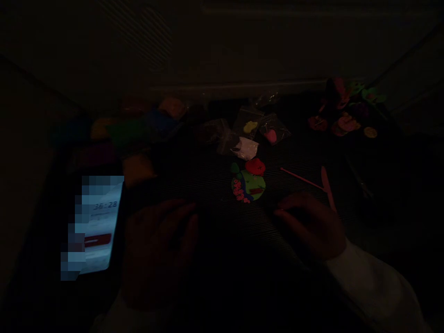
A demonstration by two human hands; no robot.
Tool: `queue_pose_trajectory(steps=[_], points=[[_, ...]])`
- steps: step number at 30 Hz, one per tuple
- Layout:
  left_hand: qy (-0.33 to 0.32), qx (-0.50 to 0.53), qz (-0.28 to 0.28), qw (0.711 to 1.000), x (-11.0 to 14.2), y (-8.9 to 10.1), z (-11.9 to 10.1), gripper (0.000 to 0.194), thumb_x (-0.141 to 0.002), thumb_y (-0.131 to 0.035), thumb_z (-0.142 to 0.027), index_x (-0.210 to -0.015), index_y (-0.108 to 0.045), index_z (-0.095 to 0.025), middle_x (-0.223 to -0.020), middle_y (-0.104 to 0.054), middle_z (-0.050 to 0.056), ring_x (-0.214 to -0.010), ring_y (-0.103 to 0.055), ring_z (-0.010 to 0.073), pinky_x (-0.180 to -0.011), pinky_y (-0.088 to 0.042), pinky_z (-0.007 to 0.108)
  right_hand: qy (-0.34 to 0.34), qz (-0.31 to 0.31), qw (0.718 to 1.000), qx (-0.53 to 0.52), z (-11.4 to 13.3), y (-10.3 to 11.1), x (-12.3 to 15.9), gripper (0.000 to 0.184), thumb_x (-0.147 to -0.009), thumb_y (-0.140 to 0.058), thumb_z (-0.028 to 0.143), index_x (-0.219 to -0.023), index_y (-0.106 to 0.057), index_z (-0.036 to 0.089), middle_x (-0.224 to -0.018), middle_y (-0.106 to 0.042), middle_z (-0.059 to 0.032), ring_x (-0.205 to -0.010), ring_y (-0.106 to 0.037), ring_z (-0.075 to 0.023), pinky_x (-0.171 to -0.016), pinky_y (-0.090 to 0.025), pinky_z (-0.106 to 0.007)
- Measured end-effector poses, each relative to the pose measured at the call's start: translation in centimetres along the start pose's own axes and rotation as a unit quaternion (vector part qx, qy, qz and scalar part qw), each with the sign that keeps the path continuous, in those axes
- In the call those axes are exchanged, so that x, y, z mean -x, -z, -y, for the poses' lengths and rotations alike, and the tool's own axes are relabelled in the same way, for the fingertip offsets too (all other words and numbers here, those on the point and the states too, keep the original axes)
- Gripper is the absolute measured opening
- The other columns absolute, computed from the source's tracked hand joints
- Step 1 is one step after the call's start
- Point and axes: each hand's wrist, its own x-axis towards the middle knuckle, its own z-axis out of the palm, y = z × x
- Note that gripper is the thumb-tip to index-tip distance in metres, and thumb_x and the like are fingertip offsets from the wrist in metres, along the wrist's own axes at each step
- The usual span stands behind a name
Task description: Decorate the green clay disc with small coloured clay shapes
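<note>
The scene is very dark. My left hand [157, 245] rests on the dark ribbed mat [215, 194] beside a lit phone [95, 226], fingers stretched forward, nothing visible in it. My right hand [308, 222], in a white sleeve, lies palm down with fingers curled toward the mat; whether it holds anything is hidden by the dark. Just beyond both hands sits a round green clay disc [248, 186] with red and blue shapes on it, a red clay lump [255, 166] at its top edge. A thin pink stick [300, 178] and a pink plastic knife [327, 186] lie next to my right hand.
Small clear bags of clay, yellow [250, 126], pink [270, 135] and white [248, 148], lie behind the disc. Dim coloured clay blocks [138, 134] sit at the back left. Finished clay figures [347, 111] cluster at the back right.
</note>
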Motion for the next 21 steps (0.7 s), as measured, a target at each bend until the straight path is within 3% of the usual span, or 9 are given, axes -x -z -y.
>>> queue_pose_trajectory(steps=[21], points=[[0.007,0.018,0.012,1.000,-0.07,-0.16,-0.14,0.026,-0.072,-0.053,-0.025,-0.099,-0.053,-0.024,-0.101,-0.055,0.005,-0.095,-0.050,0.0231,-0.084,-0.039,0.044,0.020,0.017,1.000,0.013,0.27,-0.06,-0.35,0.009,-0.075,-0.055,0.021,-0.083,-0.057,0.018,-0.079,-0.063,-0.0021,-0.077,-0.057,-0.0133,-0.070,-0.045,-0.030]])
